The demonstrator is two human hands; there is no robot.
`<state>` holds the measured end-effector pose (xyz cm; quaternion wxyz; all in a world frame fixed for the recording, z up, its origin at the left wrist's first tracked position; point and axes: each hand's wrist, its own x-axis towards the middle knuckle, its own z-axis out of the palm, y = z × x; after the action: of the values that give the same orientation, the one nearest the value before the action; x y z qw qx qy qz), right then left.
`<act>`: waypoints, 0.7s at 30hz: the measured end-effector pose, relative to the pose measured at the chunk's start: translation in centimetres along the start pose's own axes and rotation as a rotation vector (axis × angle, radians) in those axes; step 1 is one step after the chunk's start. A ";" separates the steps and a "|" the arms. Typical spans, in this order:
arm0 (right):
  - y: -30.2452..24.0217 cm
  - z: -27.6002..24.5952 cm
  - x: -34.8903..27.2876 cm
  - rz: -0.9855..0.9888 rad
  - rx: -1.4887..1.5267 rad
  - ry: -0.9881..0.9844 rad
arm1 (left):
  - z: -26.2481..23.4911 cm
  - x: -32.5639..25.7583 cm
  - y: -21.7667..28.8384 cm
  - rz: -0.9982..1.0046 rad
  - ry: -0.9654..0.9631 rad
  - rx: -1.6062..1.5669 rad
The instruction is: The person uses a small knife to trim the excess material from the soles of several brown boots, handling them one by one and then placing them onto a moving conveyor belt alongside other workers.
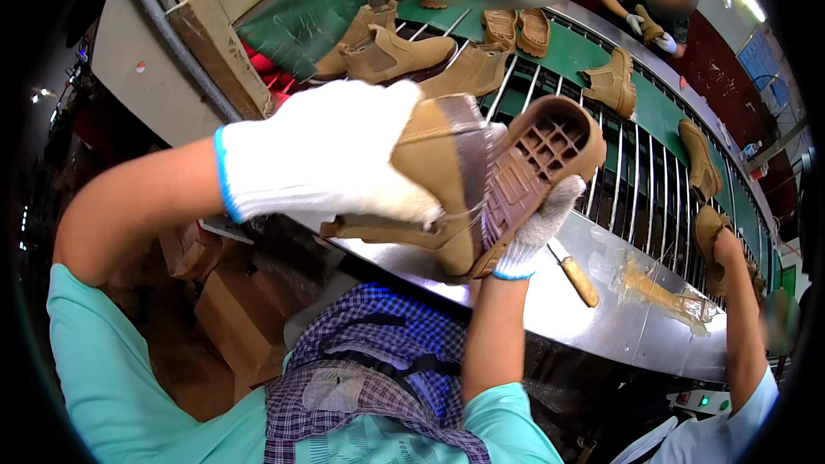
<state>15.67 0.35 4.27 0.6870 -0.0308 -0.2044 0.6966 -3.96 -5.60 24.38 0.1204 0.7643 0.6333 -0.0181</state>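
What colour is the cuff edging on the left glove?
Blue: the cuff edging on the white left glove shows best in the head view.

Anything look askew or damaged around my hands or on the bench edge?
Yes. The brown treaded sole in the right hand sits askew to the tan boot upper in the left hand, not flush. Also, the yellowish tape on the silvery metal ledge looks crinkled and ragged.

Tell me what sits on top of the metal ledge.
On the metal ledge lie a wooden-handled tool and, to its right, a strip of yellowish tape. The held boot and sole cover part of the ledge; anything behind them cannot be seen.
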 end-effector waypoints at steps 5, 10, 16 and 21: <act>1.1 -4.2 -0.6 -0.024 0.388 0.075 | 2.3 -4.0 -1.4 -0.052 0.129 -0.157; 2.7 -7.1 -1.4 -0.068 0.603 0.063 | 5.1 -8.4 -3.4 0.041 0.224 -0.154; 1.6 -2.5 -1.1 -0.024 0.280 -0.190 | 5.6 -8.2 -3.2 -0.046 0.198 -0.168; -1.9 3.6 -2.3 0.102 -0.633 -0.374 | 0.8 -4.6 0.3 0.077 0.014 -0.070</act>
<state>16.43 -2.79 7.60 0.5588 -0.1241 -0.5300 0.6256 -4.43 -10.21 24.43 0.1431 0.7837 0.6043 0.0141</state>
